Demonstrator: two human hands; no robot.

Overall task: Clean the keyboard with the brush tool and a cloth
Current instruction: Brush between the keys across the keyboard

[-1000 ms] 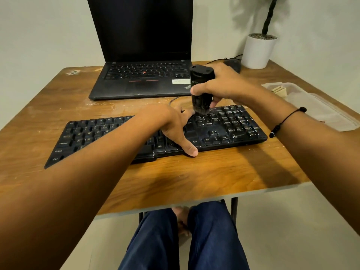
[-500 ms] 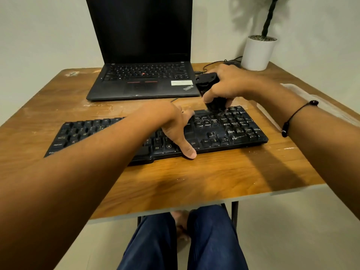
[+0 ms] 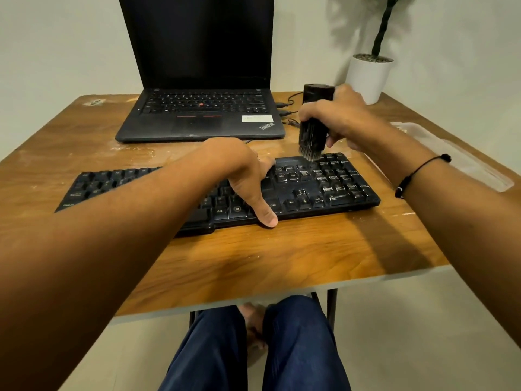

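Presently the right hand gripped the black cylindrical brush tool upright, bristles just above the top rows of the black plastic keyboard on the worn wooden table. Left hand lay spread across the keys, thumb at the front edge (near Ctrl). Black open laptop stood behind.
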